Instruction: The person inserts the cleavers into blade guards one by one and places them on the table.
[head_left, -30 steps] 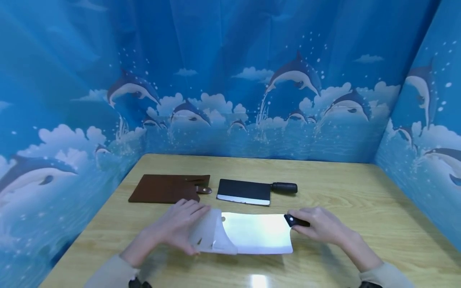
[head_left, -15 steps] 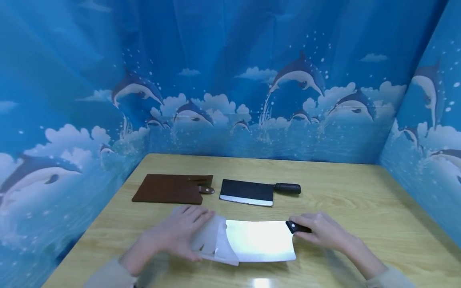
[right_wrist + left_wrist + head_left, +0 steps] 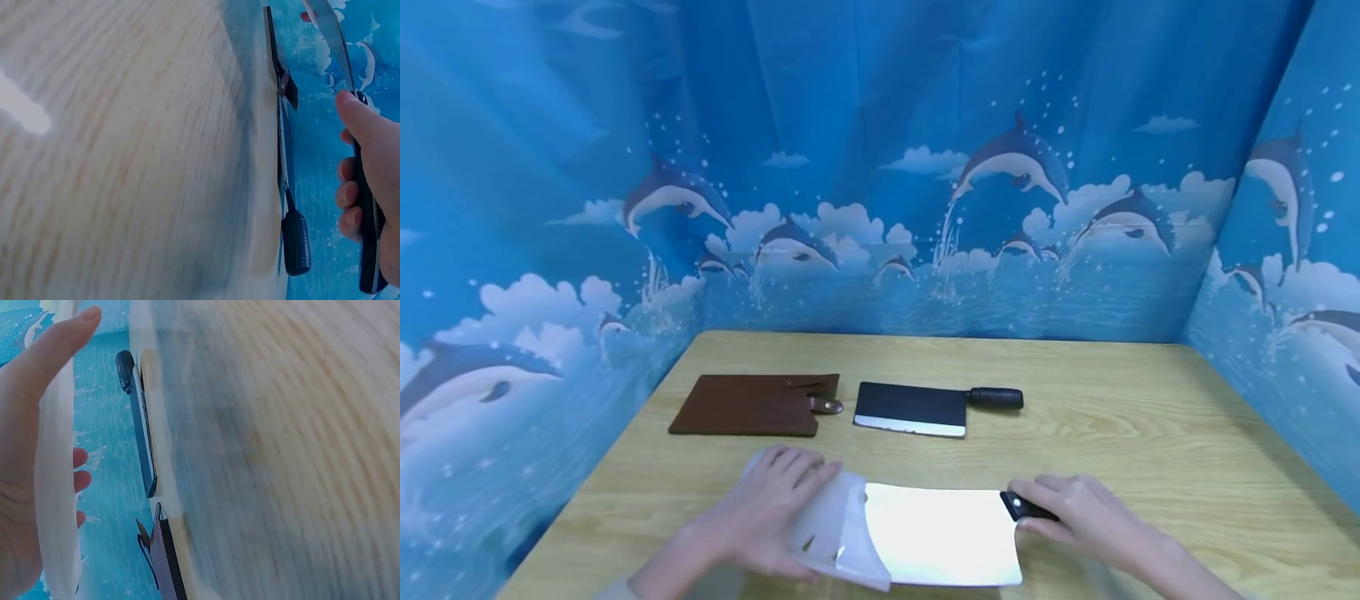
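My left hand [image 3: 778, 512] grips a translucent white blade sheath [image 3: 842, 525], thumb on the near side and fingers over the far side. Out of the sheath's right end shows the bright blade of a cleaver [image 3: 943, 533]. The cleaver's black handle [image 3: 365, 212] lies in my right hand [image 3: 1078, 517], its fingers wrapped round it. Sheath and cleaver are held above the table, and the blade's left end is hidden inside the sheath. In the left wrist view the sheath [image 3: 57, 469] stands between thumb and fingers.
Behind the hands, a second cleaver [image 3: 913, 408] with a dark blade and black handle lies on the wooden table [image 3: 1150, 417]. To its left is a brown leather sheath [image 3: 745, 404] with a snap strap. A blue dolphin-print curtain [image 3: 865, 167] surrounds the table.
Both hands, with the sheath and cleaver, have moved down and nearer to me. The exposed part of the blade looks slightly longer. The things on the table lie as before.
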Demonstrator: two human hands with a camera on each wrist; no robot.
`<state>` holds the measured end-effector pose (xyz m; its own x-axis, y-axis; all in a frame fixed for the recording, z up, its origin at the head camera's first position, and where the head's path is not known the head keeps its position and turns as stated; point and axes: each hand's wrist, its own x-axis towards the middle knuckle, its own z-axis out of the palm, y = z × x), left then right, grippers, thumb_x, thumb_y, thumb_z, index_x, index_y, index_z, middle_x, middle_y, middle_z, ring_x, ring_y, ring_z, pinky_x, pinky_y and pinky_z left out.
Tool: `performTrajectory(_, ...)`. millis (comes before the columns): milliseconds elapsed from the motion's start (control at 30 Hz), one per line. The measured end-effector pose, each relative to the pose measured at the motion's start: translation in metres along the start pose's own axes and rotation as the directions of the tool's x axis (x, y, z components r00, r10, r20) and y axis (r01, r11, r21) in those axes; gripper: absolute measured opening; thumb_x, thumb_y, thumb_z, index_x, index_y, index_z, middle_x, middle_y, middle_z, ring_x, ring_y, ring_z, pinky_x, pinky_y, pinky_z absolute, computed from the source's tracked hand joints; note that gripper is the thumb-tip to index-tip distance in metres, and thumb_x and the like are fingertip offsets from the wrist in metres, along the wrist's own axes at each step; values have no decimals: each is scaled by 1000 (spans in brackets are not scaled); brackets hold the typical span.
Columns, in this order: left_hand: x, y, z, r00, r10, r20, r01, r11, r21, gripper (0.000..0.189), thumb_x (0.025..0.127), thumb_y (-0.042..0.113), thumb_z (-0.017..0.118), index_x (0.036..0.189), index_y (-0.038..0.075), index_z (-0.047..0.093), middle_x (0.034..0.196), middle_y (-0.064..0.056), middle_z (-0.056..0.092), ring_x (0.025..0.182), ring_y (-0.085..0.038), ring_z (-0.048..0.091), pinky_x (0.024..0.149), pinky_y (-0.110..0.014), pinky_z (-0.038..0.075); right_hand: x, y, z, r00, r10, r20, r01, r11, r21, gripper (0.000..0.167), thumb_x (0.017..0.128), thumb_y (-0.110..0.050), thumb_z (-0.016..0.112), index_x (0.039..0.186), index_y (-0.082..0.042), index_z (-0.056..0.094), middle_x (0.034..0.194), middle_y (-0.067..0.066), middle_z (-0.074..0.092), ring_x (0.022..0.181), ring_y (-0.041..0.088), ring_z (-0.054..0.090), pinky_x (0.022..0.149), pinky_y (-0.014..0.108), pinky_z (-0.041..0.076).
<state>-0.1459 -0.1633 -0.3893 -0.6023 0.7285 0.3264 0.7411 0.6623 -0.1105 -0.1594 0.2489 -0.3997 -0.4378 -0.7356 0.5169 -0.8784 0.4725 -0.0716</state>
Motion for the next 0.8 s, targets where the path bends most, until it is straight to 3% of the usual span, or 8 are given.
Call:
performTrajectory(333,-1,-3,-1,999,37,-37,-37,999,-1,107,50,77,67,133,11,47,119,-5,53,108,-19,46,88,-48,40,1,-11,-4,997,59,41,-60,998,29,29,84,-28,68,106,-10,64,76,-9,59,58,-10,39,46,6,30)
performTrajectory(567,-1,1,0,999,-1,46,2,999,-34,105,59,85,51,135,14,45,122,-3,51,111,-18,45,92,-48,38,5,-22,7,996,81,37,-83,995,56,32,84,-28,67,107,-5,65,80,-1,65,67,-5,52,50,8,38)
performTrajectory(800,1,3,0,993,-62,105,67,997,-43,106,60,87,47,137,15,42,125,-4,50,113,-20,44,94,-50,35,15,-29,18,994,109,17,-109,994,24,35,84,-32,66,106,-5,65,76,-3,63,64,-5,47,48,10,36)
